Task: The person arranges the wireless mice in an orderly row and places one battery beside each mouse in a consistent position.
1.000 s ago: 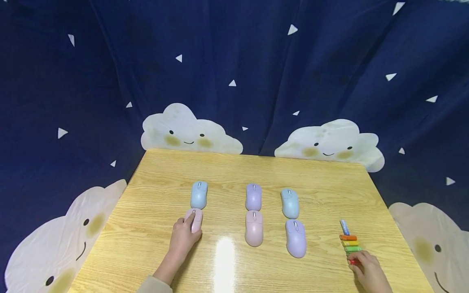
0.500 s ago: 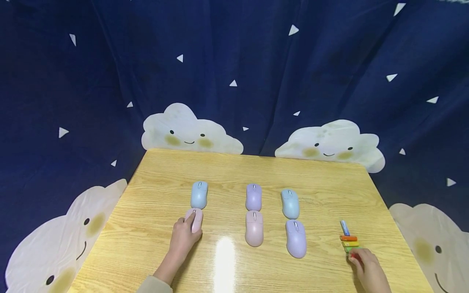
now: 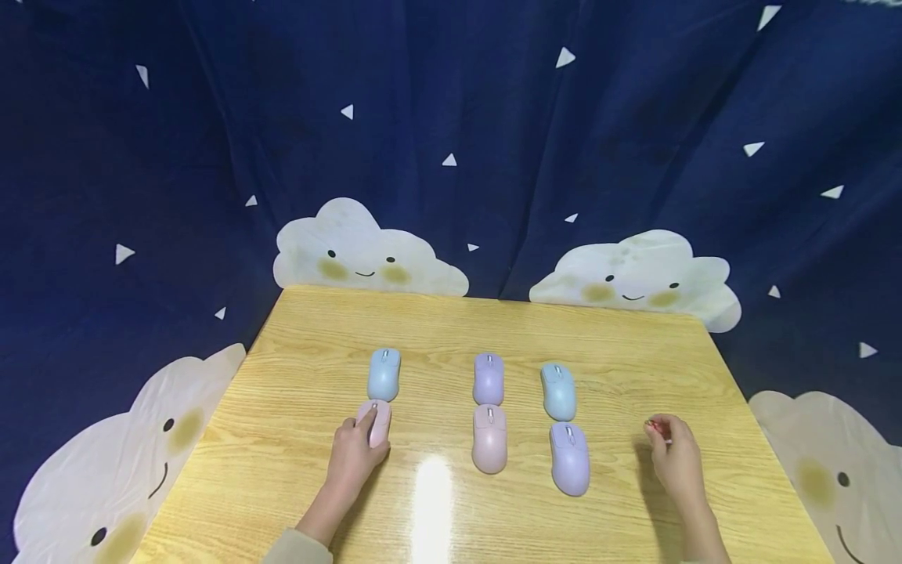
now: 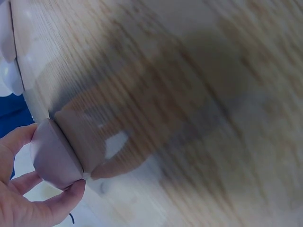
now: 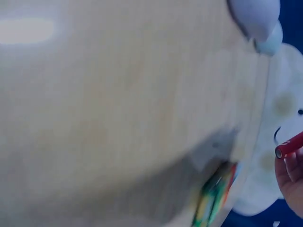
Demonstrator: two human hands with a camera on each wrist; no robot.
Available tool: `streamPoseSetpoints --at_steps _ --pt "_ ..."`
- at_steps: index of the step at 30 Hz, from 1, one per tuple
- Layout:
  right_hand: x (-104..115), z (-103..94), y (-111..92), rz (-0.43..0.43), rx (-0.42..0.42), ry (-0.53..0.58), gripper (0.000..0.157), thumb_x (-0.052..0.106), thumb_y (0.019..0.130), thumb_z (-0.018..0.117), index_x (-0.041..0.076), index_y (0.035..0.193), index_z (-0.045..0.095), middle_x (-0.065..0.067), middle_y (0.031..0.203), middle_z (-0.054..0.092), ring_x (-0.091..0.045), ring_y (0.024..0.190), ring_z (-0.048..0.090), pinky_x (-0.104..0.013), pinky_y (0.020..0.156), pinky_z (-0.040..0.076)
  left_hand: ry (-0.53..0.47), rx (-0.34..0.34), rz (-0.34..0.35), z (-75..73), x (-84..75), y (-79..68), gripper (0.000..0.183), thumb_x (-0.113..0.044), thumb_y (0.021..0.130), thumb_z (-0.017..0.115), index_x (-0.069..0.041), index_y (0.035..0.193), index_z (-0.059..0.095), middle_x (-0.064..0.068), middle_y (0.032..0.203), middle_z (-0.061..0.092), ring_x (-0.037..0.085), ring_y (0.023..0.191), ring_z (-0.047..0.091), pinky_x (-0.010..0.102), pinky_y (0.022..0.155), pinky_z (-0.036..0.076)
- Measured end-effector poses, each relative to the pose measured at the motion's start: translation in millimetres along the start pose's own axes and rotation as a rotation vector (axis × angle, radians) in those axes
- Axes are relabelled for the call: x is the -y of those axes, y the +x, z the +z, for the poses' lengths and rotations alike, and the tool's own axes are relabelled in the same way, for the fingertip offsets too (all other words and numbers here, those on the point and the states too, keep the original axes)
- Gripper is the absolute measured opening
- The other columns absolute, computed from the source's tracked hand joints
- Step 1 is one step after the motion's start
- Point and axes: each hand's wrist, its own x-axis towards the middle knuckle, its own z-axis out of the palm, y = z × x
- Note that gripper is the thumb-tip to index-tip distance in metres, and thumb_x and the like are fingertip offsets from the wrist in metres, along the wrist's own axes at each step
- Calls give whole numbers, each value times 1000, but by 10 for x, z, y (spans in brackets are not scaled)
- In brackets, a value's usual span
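My left hand [image 3: 352, 456] grips the front pink computer mouse [image 3: 380, 423] at the left, its thumb and fingers at the sides. In the left wrist view this mouse [image 4: 54, 156] sits between thumb and fingertips. Directly beyond it lies a light blue mouse [image 3: 384, 376]. Over the right part of the table, my right hand [image 3: 678, 458] pinches a red battery [image 5: 289, 145], mostly covered by the fingers in the head view. Several coloured batteries [image 5: 215, 198] lie in a row on the table in the right wrist view; from the head camera the hand and forearm hide them.
In the middle a purple mouse [image 3: 488, 379] stands end to end with a second pink mouse [image 3: 489, 440]. To their right are another light blue mouse [image 3: 559, 392] and another purple one [image 3: 570, 460]. A dark blue curtain [image 3: 493, 141] hangs behind the wooden table [image 3: 317, 321].
My right hand has picked up the red battery from the near end of the row and moved it up and slightly left, away from me. The left hand stays on the pink mouse.
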Motion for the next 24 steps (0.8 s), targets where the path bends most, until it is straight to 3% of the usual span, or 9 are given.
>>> streamPoseSetpoints --at_steps 12,24 --pt "286 392 598 55 -24 114 19 7 90 54 -9 101 55 -19 86 57 -28 79 54 -23 62 41 -12 18 -15 -6 -5 -9 60 -17 68 75 2 122 56 27 95 56 35 80 54 45 66 48" --pt "299 665 893 209 150 134 23 12 90 54 -8 101 56 -16 81 59 -13 63 53 -22 53 44 -11 14 -9 6 6 5 60 -15 67 78 3 121 56 29 95 56 37 82 54 47 67 48"
